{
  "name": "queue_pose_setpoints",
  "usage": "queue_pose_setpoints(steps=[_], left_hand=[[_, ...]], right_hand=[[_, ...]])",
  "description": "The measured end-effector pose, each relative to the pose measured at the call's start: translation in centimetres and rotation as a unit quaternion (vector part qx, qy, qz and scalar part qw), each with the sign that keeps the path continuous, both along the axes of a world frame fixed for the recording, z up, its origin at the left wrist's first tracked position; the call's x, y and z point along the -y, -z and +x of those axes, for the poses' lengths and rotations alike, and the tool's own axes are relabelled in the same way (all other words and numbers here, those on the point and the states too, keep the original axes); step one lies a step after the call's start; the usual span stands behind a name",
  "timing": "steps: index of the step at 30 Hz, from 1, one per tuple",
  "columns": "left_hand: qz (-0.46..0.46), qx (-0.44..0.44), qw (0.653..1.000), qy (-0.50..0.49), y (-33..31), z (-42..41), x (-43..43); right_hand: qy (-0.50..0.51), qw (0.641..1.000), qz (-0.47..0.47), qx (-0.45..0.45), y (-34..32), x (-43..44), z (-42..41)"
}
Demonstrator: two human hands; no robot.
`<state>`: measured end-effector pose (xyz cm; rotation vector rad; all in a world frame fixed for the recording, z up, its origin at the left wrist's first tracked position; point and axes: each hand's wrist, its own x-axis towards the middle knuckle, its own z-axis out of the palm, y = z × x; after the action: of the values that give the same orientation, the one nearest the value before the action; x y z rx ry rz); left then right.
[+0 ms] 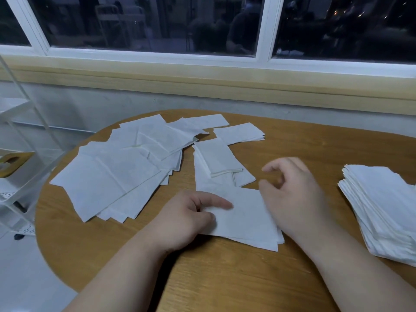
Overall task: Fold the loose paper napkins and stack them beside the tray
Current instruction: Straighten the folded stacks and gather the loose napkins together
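Centrally on the round brown wooden worktop (225, 278) lies a white folded paper napkin (246, 218); the left hand (186, 219) pinches its left edge, the right hand (292, 194), fingers loosely curled and holding nothing, is at its right edge, between loose white napkins (117, 172) and a folded napkin stack (382, 208)

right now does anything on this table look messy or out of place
The loose napkins at left sprawl in a crooked overlapping heap, and the folded stack at right is fanned askew. Nothing looks torn.
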<state>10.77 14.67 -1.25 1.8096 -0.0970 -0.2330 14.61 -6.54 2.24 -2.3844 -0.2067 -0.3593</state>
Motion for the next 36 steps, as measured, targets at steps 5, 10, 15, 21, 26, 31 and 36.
queue_pose_setpoints(steps=[5,10,15,21,26,31,36], left_hand=[[0.010,0.015,1.000,-0.004,-0.5,-0.2,0.1],[0.013,0.022,1.000,0.006,-0.7,-0.2,0.0],[0.018,0.018,1.000,0.010,-0.7,-0.1,-0.1],[0.011,0.013,1.000,0.018,-0.7,0.0,-0.2],[0.011,0.016,1.000,0.019,-0.8,0.0,0.0],[0.006,0.013,1.000,0.020,-0.8,0.0,0.0],[0.010,0.014,1.000,0.022,-0.8,0.0,-0.1]], right_hand=[[-0.122,0.984,-0.119,-0.050,-0.2,-4.1,5.7],[-0.160,0.964,-0.200,-0.072,0.6,-7.2,8.3],[-0.167,0.961,-0.209,-0.070,1.2,-7.3,9.1],[-0.161,0.973,-0.143,-0.088,1.2,-6.8,9.2],[-0.177,0.973,-0.107,-0.103,1.2,-6.4,9.6],[-0.198,0.970,-0.087,-0.109,1.5,-5.9,10.2],[-0.214,0.967,-0.066,-0.124,1.7,-5.6,10.6]])
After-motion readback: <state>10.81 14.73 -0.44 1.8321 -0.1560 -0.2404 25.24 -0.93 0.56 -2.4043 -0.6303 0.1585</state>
